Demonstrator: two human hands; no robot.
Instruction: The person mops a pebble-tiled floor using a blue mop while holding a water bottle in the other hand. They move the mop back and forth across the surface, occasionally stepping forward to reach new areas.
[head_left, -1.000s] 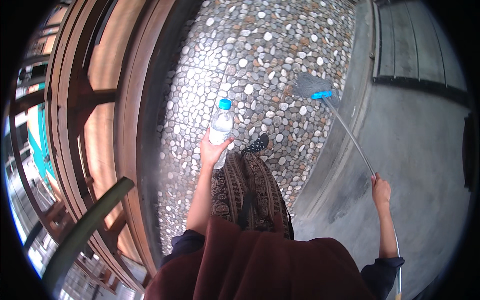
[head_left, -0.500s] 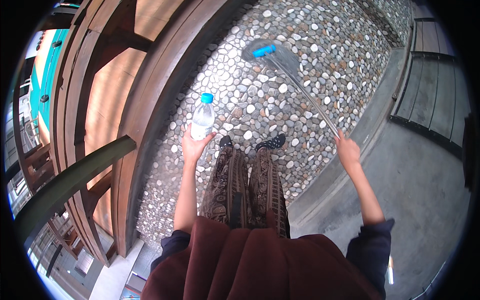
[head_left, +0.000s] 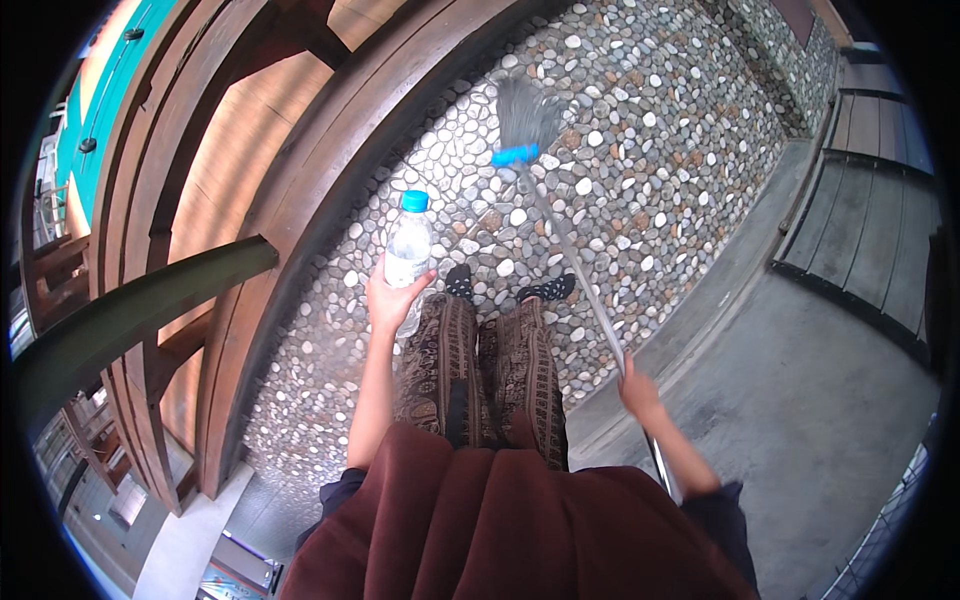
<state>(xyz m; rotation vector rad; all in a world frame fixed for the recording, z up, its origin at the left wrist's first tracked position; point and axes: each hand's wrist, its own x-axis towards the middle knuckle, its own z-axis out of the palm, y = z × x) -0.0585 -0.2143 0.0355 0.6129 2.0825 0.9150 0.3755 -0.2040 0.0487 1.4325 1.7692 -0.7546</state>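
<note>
A clear plastic bottle with a blue cap stands upright in my left hand, whose fingers wrap round its lower part. My right hand is closed round the metal handle of a mop. The handle slants up and left from my right side to a blue head clamp. Beyond the clamp, the mop's grey strands fan out, somewhat blurred, over the pebbled floor. The lower end of the handle passes under my right forearm toward my sleeve.
My feet in dark dotted socks stand on a floor of set pebbles. Curved brown wooden beams and a dark green rail run along the left. A grey concrete ledge and a slatted wooden bench lie to the right.
My right hand has come down and left, drawing the mop handle closer. The blue clamp is nearer, and the strands now trail beyond it. My left hand still holds the bottle.
</note>
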